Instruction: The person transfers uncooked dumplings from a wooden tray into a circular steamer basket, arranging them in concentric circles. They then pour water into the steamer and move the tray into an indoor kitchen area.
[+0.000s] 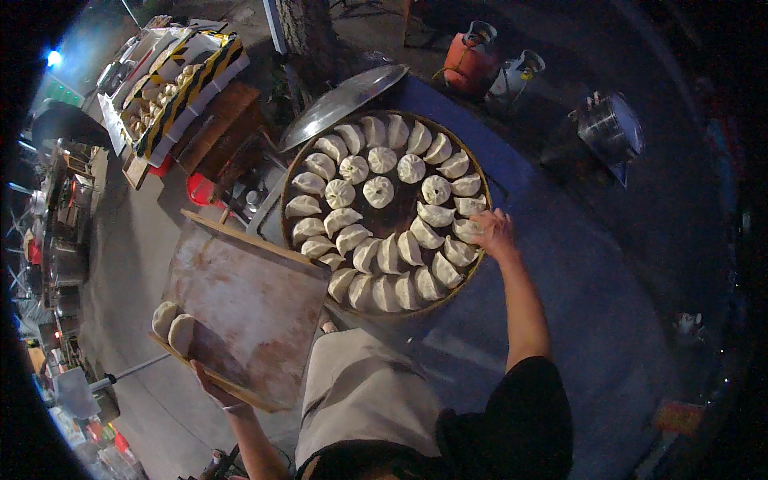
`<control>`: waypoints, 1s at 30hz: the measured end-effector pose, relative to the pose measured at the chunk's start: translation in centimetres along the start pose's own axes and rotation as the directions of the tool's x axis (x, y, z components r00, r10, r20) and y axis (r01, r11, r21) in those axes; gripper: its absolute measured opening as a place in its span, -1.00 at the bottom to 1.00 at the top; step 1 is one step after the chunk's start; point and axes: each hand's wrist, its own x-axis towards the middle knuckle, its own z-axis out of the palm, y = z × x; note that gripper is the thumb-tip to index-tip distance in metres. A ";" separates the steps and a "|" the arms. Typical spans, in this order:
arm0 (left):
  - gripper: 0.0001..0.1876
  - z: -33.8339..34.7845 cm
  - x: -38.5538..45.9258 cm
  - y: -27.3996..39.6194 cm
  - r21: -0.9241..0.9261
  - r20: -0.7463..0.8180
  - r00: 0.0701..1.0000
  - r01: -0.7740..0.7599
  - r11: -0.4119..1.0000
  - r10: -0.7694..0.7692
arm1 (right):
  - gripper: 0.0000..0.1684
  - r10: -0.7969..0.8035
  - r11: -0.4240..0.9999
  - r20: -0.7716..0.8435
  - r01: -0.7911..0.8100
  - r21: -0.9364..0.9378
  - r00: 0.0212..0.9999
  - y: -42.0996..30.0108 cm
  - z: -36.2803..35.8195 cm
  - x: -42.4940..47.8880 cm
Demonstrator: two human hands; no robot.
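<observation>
A large round steamer tray (pixel 487 195) lies before me with crescent dumplings (pixel 387 253) in rings along its rim and lower half. Several round pleated buns (pixel 378 192) sit in its upper middle. At the right rim, my right hand (pixel 497 233) has its fingertips on one crescent dumpling (pixel 467 230); part of the grip is hidden. My left hand (pixel 217 391) holds a floured wooden board (pixel 252 306) by its lower edge. The board is tilted, its upper corner over the steamer's lower left. Two uncooked dumplings (pixel 180 333) rest against the board's raised left edge.
A metal lid (pixel 345 107) leans behind the steamer, near a tree trunk (pixel 304 36). Beyond stand a red gas cylinder (pixel 465 65), a grey one (pixel 509 81) and a metal pot (pixel 606 129). At upper left is a striped-edged case (pixel 195 96) of food; a red basin (pixel 200 188) sits below it.
</observation>
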 end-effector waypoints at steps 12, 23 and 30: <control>-0.32 -1.1 0.3 -0.5 0.164 -0.006 0.996 -0.090 0.982 0.092 | -0.54 0.053 0.998 -0.248 -0.047 0.030 0.967 0.6 4.2 -0.6; -0.34 -2.1 0.7 -0.1 0.054 0.010 0.999 -0.039 0.998 0.039 | -0.52 -0.028 0.996 -0.223 0.045 0.071 0.974 -3.0 5.3 -4.7; -0.35 -2.1 1.1 0.2 0.056 0.041 0.998 -0.051 0.997 0.049 | -0.59 0.034 0.995 -0.314 -0.001 0.103 0.949 -3.0 5.6 -4.5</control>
